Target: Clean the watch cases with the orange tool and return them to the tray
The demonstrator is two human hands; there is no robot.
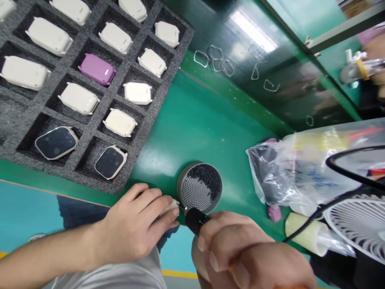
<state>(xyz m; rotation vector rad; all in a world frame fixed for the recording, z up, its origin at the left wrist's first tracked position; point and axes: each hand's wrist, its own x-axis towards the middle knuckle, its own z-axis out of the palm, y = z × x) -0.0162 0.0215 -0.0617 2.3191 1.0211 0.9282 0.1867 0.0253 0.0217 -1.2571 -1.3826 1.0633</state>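
Fingers curled, my left hand [135, 222] holds a white watch case [172, 206] at the edge of the green bench; most of the case is hidden under the fingers. My right hand [249, 249] is wrapped round an electric screwdriver [196, 220] with a black nose, and its bit reaches the end of the case. Just beyond the bit stands a round grey cup [180, 184] holding many tiny dark screws and a dimpled grey surface. A dark foam tray [60, 173] to the left carries white watch cases [78, 97], one purple case [96, 69] and two with dark screens up [110, 162].
Thin wire-like loops [201, 59] lie along the dark glossy panel at the back. On the right are a plastic bag [279, 172], a white fan [357, 228], a pale roll [303, 233] and a black cable [319, 210]. Another person's hand [377, 52] shows at upper right.
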